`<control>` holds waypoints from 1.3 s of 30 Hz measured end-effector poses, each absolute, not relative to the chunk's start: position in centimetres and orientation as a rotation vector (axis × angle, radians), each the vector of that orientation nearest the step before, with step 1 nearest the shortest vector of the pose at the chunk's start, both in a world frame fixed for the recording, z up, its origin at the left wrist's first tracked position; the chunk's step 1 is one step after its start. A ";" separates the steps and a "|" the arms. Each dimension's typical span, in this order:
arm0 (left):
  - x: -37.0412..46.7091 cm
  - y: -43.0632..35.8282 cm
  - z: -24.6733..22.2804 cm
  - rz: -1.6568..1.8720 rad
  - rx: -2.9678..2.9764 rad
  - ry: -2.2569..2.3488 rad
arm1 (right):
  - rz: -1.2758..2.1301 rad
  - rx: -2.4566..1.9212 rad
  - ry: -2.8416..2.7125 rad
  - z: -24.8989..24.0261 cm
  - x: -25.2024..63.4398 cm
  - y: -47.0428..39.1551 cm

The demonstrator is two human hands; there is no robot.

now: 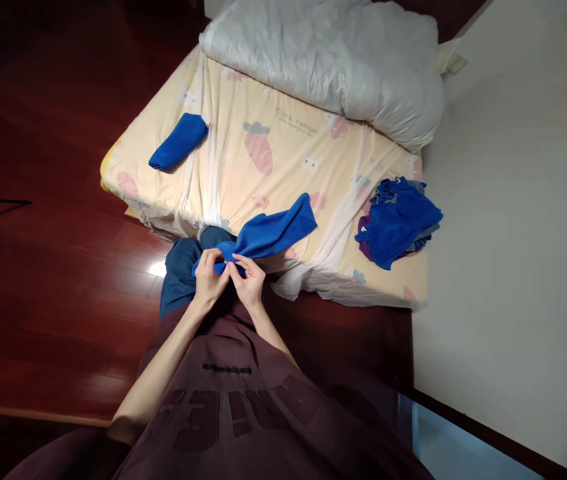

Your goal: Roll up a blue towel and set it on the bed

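A blue cloth (278, 232) stretches from my lap onto the near edge of the bed, its far end lying on the patterned sheet. My left hand (211, 279) pinches the cloth's near end over my thighs. Close beside it, my right hand (247, 279) is closed on the same end, the fingertips of both hands nearly touching. A small pale spot shows between the fingertips, too small to make out. On the left of the bed lies a folded blue cloth (179, 142). A loose pile of blue cloths (398, 220), with some purple and grey, rests at the right.
The bed (258, 180) has a yellowish sheet with carrot and rabbit prints and thin white sheeting over parts of it. A bulky grey quilt (333, 60) covers its far side. A pale wall (513, 220) stands at the right, and reddish wooden floor (53, 267) spreads at the left.
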State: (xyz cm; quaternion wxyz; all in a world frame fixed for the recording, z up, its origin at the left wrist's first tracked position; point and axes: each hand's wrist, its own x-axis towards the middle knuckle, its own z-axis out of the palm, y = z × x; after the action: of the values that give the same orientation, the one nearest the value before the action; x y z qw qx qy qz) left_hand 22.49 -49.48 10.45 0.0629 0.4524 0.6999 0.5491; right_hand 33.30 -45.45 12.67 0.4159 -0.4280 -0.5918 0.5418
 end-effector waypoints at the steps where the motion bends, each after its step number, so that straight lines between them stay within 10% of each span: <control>1: 22.3 -49.4 10.5 1.673 1.347 2.131 | 1.354 -1.069 -1.508 12.6 33.5 -45.5; 23: 13.8 -58.7 17.7 1.531 1.542 2.705 | 0.642 -0.997 -2.738 9.6 37.8 -38.0; 39: 4.9 -60.0 19.7 1.517 1.415 3.015 | 0.784 -1.124 -2.446 11.9 52.1 -32.1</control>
State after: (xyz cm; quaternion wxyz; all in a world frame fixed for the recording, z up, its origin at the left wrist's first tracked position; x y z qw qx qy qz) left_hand 4.94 -60.01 19.68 -0.2562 0.3736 0.7963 0.4008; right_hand 52.11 -32.14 11.91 0.1680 -0.3951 -0.8601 0.2755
